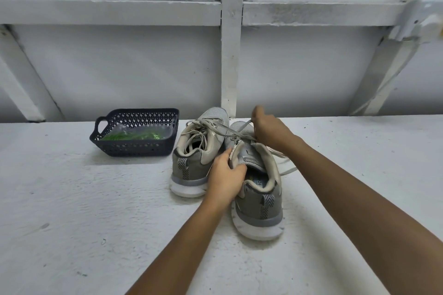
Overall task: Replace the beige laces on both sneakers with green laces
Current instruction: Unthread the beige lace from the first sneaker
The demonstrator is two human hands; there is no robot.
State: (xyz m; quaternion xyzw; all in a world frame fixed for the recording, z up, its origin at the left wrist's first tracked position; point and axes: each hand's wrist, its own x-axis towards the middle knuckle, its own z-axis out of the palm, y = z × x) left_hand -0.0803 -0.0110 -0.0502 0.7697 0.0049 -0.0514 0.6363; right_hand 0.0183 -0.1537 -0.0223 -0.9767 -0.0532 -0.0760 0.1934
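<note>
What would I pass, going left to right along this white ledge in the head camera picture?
Dark basket holding the green laces → farther sneaker → nearer sneaker. The left hand, gripping the nearer sneaker, and the right hand, pinching a beige lace, overlap the shoes, so I leave them out.

On the table, take the right shoe as the mark. The left shoe touches its left side, set slightly farther back. Farther left lies the basket, a bag of laces in it. A post rises behind. The left hand grips the right shoe's opening, and the right hand pinches a lace above its toe.
</note>
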